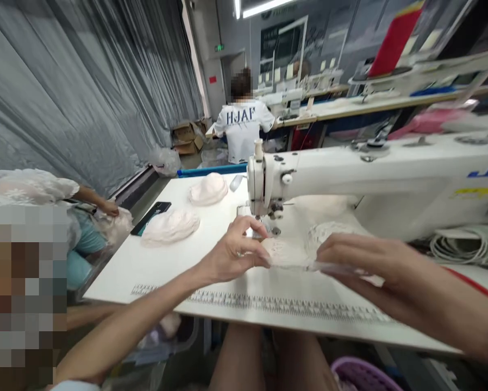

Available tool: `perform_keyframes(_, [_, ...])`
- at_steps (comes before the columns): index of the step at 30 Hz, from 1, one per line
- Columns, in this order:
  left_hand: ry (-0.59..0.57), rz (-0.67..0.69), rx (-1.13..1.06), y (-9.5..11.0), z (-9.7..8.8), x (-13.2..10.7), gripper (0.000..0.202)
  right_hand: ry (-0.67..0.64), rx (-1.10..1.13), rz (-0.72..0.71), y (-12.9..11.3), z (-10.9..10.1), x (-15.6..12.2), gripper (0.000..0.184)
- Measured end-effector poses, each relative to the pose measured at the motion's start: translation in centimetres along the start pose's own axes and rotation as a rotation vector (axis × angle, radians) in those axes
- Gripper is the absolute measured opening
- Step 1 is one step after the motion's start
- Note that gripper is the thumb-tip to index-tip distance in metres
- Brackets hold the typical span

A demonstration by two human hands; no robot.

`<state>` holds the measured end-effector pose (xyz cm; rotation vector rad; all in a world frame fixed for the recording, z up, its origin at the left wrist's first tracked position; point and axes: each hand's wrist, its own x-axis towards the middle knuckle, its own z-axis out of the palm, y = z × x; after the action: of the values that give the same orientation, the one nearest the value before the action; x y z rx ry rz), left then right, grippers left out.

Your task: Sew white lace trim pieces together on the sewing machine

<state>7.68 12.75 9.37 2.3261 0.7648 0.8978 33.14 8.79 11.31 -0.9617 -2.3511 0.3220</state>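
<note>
Below the needle area of a white sewing machine (317,174), a piece of thin cream fabric (287,252) is stretched between my two hands. My left hand (231,250) pinches its left edge between thumb and fingers, close in front of the presser foot. Folded over the right side of the same fabric, my right hand (358,255) keeps its fingers closed; their tips are partly hidden. More cream cloth (329,209) lies under the machine arm. Two stacks of cream pieces rest to the left, a farther stack (208,189) and a nearer stack (170,227).
A dark phone-like object (151,217) lies beside the nearer stack. A printed ruler (268,301) runs along the front of the table. Coiled pale cord (470,244) sits at right. At left, a person's hand (109,208) holds pale cloth. Another person (244,122) sits ahead.
</note>
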Motion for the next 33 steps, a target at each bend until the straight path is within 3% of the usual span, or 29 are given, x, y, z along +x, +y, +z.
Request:
perform_keyframes(2, [0.016, -0.021, 0.095, -3.1, 2.0, -0.4, 0.004, -0.159, -0.019, -0.036, 0.9, 1.7, -0.3, 0.022])
perform_keyframes(4, [-0.050, -0.068, 0.149, -5.4, 3.6, -1.3, 0.004, -0.331, 0.015, 0.019, 1.7, 3.6, -0.8, 0.019])
perform_keyframes(7, [-0.124, -0.072, 0.175, -6.8, 4.6, -2.4, 0.005, -0.430, 0.148, 0.164, 2.5, 5.3, -0.8, 0.016])
perform_keyframes(11, [-0.218, -0.051, 0.230, -6.6, 3.7, -2.5, 0.009, -0.284, 0.205, 0.242, 3.4, 6.2, 1.8, 0.021])
perform_keyframes(17, [-0.336, 0.030, 0.318, -6.6, 2.2, -2.8, 0.029, -0.071, -0.164, 0.065, 5.1, 9.9, 4.6, 0.022])
perform_keyframes(20, [-0.364, 0.041, 0.341, -6.7, 1.9, -3.1, 0.042, -0.026, -0.253, 0.029, 5.5, 11.0, 4.6, 0.019])
perform_keyframes(25, [-0.386, 0.080, 0.398, -7.0, 1.8, -3.5, 0.055, 0.022, -0.244, -0.007, 4.9, 11.1, 3.8, 0.021])
perform_keyframes(33, [-0.342, 0.178, 0.447, -7.5, 2.2, -4.0, 0.066, 0.116, -0.313, -0.101, 4.9, 11.4, 2.8, 0.023])
